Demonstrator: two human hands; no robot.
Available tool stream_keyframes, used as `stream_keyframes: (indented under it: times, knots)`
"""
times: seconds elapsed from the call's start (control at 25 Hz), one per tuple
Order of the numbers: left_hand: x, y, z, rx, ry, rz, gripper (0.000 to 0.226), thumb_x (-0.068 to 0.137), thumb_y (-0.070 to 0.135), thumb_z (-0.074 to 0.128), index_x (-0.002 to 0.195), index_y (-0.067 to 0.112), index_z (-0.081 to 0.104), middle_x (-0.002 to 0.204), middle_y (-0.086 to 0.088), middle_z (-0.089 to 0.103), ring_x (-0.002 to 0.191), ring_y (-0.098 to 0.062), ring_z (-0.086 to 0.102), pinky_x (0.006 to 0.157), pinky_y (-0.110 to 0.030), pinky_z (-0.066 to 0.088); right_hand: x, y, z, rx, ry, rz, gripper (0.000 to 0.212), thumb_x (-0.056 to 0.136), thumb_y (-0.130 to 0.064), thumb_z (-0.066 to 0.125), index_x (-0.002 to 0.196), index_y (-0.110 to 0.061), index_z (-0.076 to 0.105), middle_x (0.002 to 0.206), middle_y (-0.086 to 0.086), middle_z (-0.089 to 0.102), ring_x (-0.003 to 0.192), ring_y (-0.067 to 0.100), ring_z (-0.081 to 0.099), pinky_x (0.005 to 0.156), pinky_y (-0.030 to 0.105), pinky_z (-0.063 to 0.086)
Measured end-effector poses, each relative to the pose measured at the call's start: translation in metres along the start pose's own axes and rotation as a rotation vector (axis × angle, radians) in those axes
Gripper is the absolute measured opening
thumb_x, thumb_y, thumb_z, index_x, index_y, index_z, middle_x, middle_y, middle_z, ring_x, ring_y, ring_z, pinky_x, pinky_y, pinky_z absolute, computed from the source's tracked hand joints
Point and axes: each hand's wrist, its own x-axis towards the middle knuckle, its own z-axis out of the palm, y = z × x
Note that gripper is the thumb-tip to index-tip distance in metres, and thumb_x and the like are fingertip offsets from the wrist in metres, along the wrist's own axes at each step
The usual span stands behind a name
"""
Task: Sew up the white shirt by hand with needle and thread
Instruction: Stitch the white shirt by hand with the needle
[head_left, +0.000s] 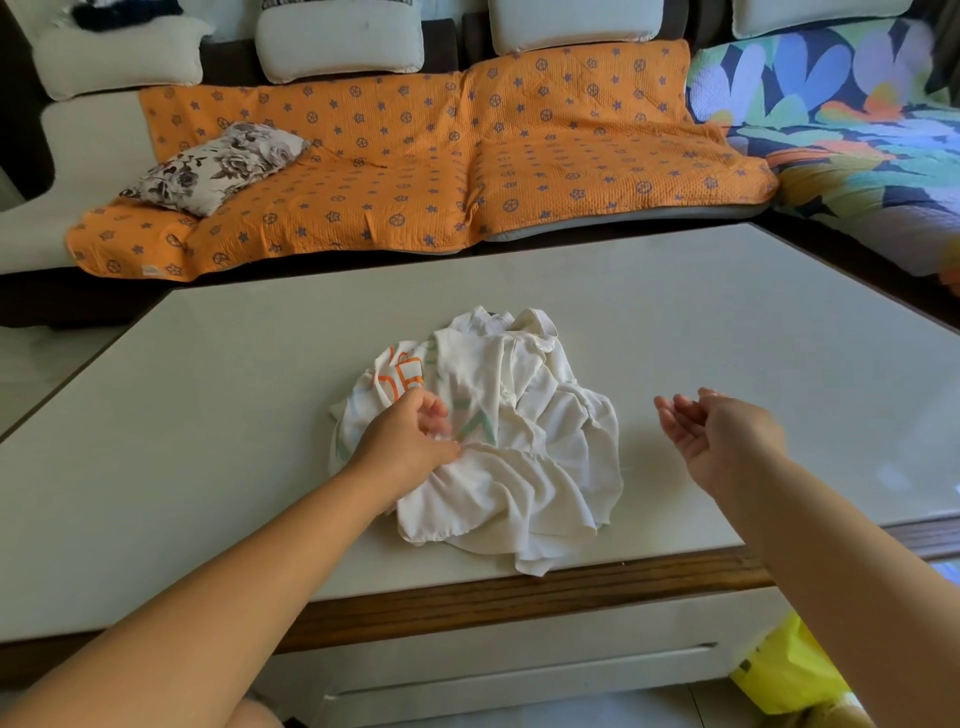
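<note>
A crumpled white shirt (519, 441) with orange and green print lies in a heap on the pale table (208, 415), near its front edge. My left hand (410, 436) rests on the shirt's left side, its fingers curled and pinching a fold of the cloth. My right hand (717, 436) hovers above the table to the right of the shirt, palm turned left, fingers relaxed and holding nothing. I see no needle or thread.
The table has a wooden front edge (519, 592) and a drawer below it. A sofa with an orange patterned cover (441, 156) and a floral pillow (218, 166) stands behind. A yellow bag (789, 670) lies on the floor at the lower right.
</note>
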Motion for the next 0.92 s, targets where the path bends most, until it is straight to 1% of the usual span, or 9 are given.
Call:
stream_keyframes:
  times: [0.08, 0.12, 0.2, 0.24, 0.32, 0.44, 0.56, 0.72, 0.92]
  knots:
    - [-0.013, 0.018, 0.005, 0.184, 0.174, 0.294, 0.02, 0.082, 0.038, 0.075, 0.089, 0.021, 0.067, 0.087, 0.011, 0.06, 0.091, -0.019, 0.055, 0.086, -0.029, 0.04, -0.02, 0.007, 0.014, -0.014, -0.098, -0.005, 0.026, 0.103, -0.004, 0.037, 0.126, -0.001, 0.049, 0.078, 0.014, 0.056, 0.068, 0.027, 0.065, 0.06, 0.031, 0.058]
    - [-0.021, 0.034, 0.01, 0.073, 0.11, 0.306, 0.031, 0.09, 0.047, 0.063, 0.087, 0.017, 0.072, 0.083, 0.011, 0.065, 0.091, -0.018, 0.06, 0.086, -0.029, 0.043, -0.032, 0.01, 0.021, -0.019, -0.158, -0.014, 0.024, 0.103, -0.004, 0.037, 0.124, -0.001, 0.048, 0.077, 0.015, 0.058, 0.066, 0.027, 0.066, 0.061, 0.032, 0.06]
    - [-0.038, 0.071, 0.019, -0.44, -0.305, -0.04, 0.066, 0.097, 0.061, 0.033, 0.092, 0.011, 0.076, 0.085, -0.001, 0.075, 0.089, -0.017, 0.069, 0.087, -0.032, 0.051, -0.059, 0.02, 0.031, -0.036, -0.329, -0.01, 0.014, 0.102, -0.004, 0.04, 0.113, -0.003, 0.05, 0.073, 0.016, 0.061, 0.061, 0.027, 0.069, 0.058, 0.032, 0.061]
    - [-0.04, 0.078, 0.024, -0.7, -0.477, -0.23, 0.075, 0.095, 0.066, 0.027, 0.094, 0.008, 0.074, 0.085, -0.007, 0.076, 0.086, -0.019, 0.071, 0.086, -0.035, 0.053, -0.073, 0.026, 0.034, -0.068, -0.449, 0.009, 0.01, 0.102, -0.004, 0.042, 0.107, -0.005, 0.051, 0.07, 0.016, 0.063, 0.059, 0.026, 0.069, 0.055, 0.031, 0.06]
    - [-0.036, 0.08, 0.021, -1.094, -0.635, -0.438, 0.066, 0.094, 0.064, 0.038, 0.089, 0.007, 0.071, 0.07, -0.005, 0.069, 0.066, -0.017, 0.067, 0.071, -0.032, 0.052, -0.096, 0.036, 0.034, -0.185, -0.708, 0.072, 0.007, 0.1, -0.004, 0.045, 0.1, -0.006, 0.052, 0.068, 0.015, 0.064, 0.058, 0.026, 0.068, 0.052, 0.029, 0.058]
    - [-0.022, 0.069, 0.003, -1.23, -0.45, -0.461, 0.025, 0.094, 0.032, 0.059, 0.091, 0.009, 0.07, 0.063, 0.002, 0.061, 0.049, -0.012, 0.054, 0.05, -0.024, 0.045, -0.108, 0.038, 0.03, -0.428, -0.893, 0.151, 0.009, 0.099, -0.005, 0.047, 0.097, -0.003, 0.055, 0.07, 0.016, 0.062, 0.06, 0.027, 0.067, 0.052, 0.027, 0.055]
    - [-0.008, 0.051, -0.013, -1.356, -0.241, -0.524, 0.012, 0.095, 0.013, 0.055, 0.088, 0.01, 0.064, 0.052, 0.005, 0.048, 0.041, -0.004, 0.048, 0.041, -0.016, 0.046, -0.095, 0.033, 0.026, -0.616, -0.824, 0.223, 0.007, 0.099, -0.006, 0.049, 0.093, -0.005, 0.053, 0.068, 0.016, 0.062, 0.059, 0.027, 0.067, 0.049, 0.026, 0.053]
    - [-0.003, 0.028, -0.031, -1.252, -0.212, -0.473, 0.018, 0.099, 0.016, 0.048, 0.086, 0.011, 0.059, 0.05, 0.006, 0.035, 0.034, -0.003, 0.029, 0.034, -0.013, 0.025, -0.077, 0.034, 0.029, -0.767, -0.69, 0.146, 0.006, 0.099, -0.008, 0.051, 0.095, -0.007, 0.055, 0.066, 0.012, 0.065, 0.055, 0.024, 0.067, 0.046, 0.026, 0.052]
    - [-0.018, 0.02, -0.027, -0.709, -0.237, -0.187, 0.028, 0.101, 0.022, 0.047, 0.084, 0.012, 0.067, 0.057, 0.003, 0.039, 0.046, -0.009, 0.026, 0.043, -0.021, 0.023, -0.073, 0.054, 0.056, -0.985, -0.548, -0.361, 0.011, 0.098, -0.021, 0.055, 0.098, -0.019, 0.065, 0.059, 0.004, 0.065, 0.046, 0.014, 0.063, 0.043, 0.02, 0.047]
